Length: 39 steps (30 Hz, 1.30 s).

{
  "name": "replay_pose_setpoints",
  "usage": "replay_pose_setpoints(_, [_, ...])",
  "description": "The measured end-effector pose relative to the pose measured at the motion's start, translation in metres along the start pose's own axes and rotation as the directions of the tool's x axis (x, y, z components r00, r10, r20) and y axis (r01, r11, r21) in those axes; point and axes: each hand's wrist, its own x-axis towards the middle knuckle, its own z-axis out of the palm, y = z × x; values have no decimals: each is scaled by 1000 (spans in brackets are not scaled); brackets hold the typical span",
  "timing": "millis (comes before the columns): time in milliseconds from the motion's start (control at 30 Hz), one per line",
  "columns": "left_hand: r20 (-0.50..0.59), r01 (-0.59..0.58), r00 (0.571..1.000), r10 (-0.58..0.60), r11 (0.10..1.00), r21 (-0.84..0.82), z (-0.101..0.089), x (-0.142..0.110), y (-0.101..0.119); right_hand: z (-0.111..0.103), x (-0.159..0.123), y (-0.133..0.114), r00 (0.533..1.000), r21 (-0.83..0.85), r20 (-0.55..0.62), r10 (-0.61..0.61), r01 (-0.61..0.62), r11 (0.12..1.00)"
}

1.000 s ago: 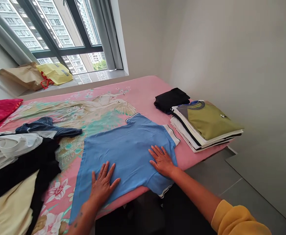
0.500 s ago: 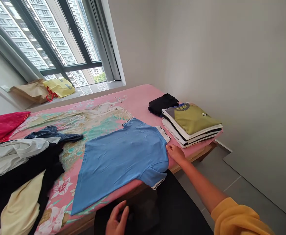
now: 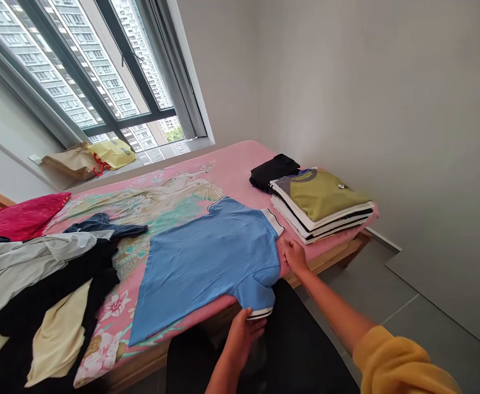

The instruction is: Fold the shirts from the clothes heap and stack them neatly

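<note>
A light blue polo shirt (image 3: 207, 262) lies flat on the pink flowered bedspread (image 3: 231, 164), one striped-cuff sleeve hanging over the near edge. My left hand (image 3: 243, 332) grips that hanging sleeve from below, fingers curled on its cuff. My right hand (image 3: 294, 256) pinches the shirt's right shoulder edge beside the collar. A yellow sleeve covers my right upper arm.
A stack of folded shirts (image 3: 321, 203) with an olive one on top sits at the bed's right corner, a folded black garment (image 3: 273, 171) behind it. Unfolded clothes (image 3: 38, 279) are heaped at left. Bags (image 3: 96, 156) rest on the window sill. Grey floor lies to the right.
Both hands lay flat on the shirt a second ago. The left dropped below the bed edge, then rose to take the hanging sleeve. The right slid to the shoulder edge.
</note>
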Motion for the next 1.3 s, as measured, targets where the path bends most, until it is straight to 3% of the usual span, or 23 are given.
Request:
replay_pose_setpoints(100, [48, 31, 999, -26, 994, -101, 0, -8, -2, -1, -50, 30, 990, 171, 95, 101, -116, 978])
replay_pose_setpoints(167, [97, 42, 995, -28, 988, -150, 4, -12, 1, 0, -78, 46, 938, 399, 237, 253, -331, 855])
replay_pose_setpoints(267, [158, 52, 987, -20, 978, -203, 15, -13, 5, 4, -103, 55, 741, 457, 590, 319, -633, 624])
replay_pose_setpoints(333, [174, 45, 985, -11, 980, -196, 20, -15, 3, 6, -109, 52, 618, 389, 737, 275, -720, 575])
replay_pose_setpoints(433, [111, -89, 990, 84, 995, 38, 17, -22, -3, 8, -112, 50, 555, 330, 792, 256, -741, 585])
replay_pose_setpoints(500, [-6, -240, 968, 252, 930, 277, 5, -33, -6, 8, -113, 53, 538, 306, 792, 291, -760, 573])
replay_pose_setpoints(533, [-64, -310, 931, 358, 872, 380, -6, -41, -5, 7, -113, 55, 531, 302, 787, 313, -775, 555])
replay_pose_setpoints(600, [-132, -418, 793, 595, 687, 594, -35, -58, 1, 5, -114, 60, 534, 328, 774, 340, -798, 505])
replay_pose_setpoints(633, [-130, -435, 696, 706, 559, 706, -54, -68, 7, 4, -114, 63, 539, 344, 767, 350, -804, 485])
replay_pose_setpoints(700, [-56, -348, 488, 871, 253, 903, -97, -86, 22, 2, -114, 65, 539, 343, 753, 378, -811, 473])
replay_pose_setpoints(733, [-49, -302, 434, 900, 196, 933, -120, -93, 31, 2, -115, 66, 535, 325, 743, 402, -814, 482])
replay_pose_setpoints(800, [-69, -253, 380, 923, 176, 951, -165, -103, 49, 3, -117, 65, 523, 267, 720, 455, -815, 514])
replay_pose_setpoints(900, [-25, -135, 346, 938, 76, 988, -221, -109, 71, 6, -121, 59, 521, 203, 723, 453, -787, 582])
replay_pose_setpoints(1000, [84, 33, 383, 920, -104, 994, -253, -108, 81, 9, -121, 53, 524, 178, 761, 382, -735, 654])
replay_pose_setpoints(1100, [146, 87, 435, 889, -203, 975, -265, -107, 87, 7, -116, 52, 534, 172, 766, 357, -706, 686])
replay_pose_setpoints(1233, [177, 86, 437, 882, -237, 968, -268, -104, 95, 4, -108, 54, 591, 245, 729, 344, -696, 675])
replay_pose_setpoints(1300, [186, 80, 436, 881, -243, 967, -271, -102, 100, 3, -105, 51, 597, 243, 715, 364, -700, 672])
